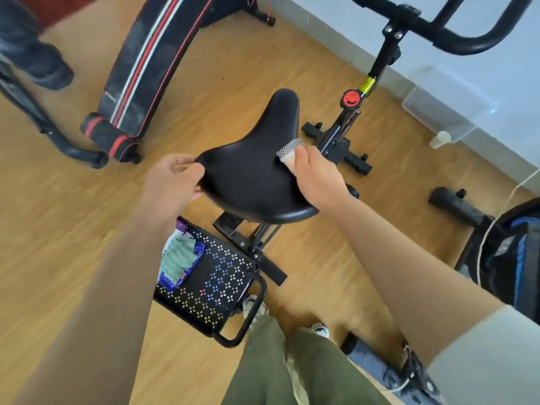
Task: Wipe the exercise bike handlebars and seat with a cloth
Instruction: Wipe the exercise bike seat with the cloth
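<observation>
cloth (287, 152) under right hand (317, 176), on seat (251, 176)

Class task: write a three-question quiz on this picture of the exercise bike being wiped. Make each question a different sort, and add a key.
1. True or false: the cloth lies on the handlebars.
2. What does the left hand grip? A. the edge of the seat; B. the red knob; C. the basket.
3. Fill in the gap: the right hand presses the cloth onto the ____.

Key: 1 false, the cloth is on the seat; 2 A; 3 seat.
</observation>
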